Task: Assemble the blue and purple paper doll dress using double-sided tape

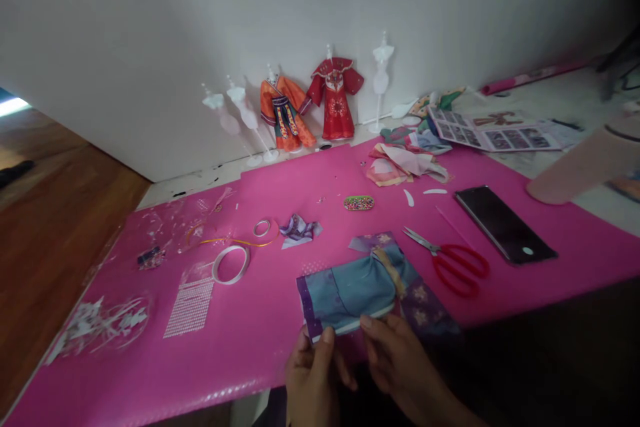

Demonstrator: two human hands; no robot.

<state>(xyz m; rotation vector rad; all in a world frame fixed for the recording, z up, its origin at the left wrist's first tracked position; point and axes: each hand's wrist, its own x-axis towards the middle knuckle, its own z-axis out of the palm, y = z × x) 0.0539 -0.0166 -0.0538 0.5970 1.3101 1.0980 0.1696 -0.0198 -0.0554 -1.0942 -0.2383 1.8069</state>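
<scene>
A small teal doll dress (345,293) with purple trim lies near the front of the pink mat, its purple flowered part (425,300) spread to the right. Along its near edge runs a narrow white strip (353,327). My left hand (315,373) pinches the purple hem corner at the strip's left end. Thumb and fingers of my right hand (395,350) are closed on the same edge, farther right along the strip. Scissors (450,260) with red handles lie to the right of the dress, blades apart. A scrap of purple cloth (299,230) rests beyond it.
At left are a white tape roll (231,264), a smaller roll (261,227), a sheet of beads (189,307) and plastic bags (105,327). A phone (505,223) and pink cylinder (580,167) stand right. Dressed mannequins (337,100) line the wall, beside cloth pieces (405,163).
</scene>
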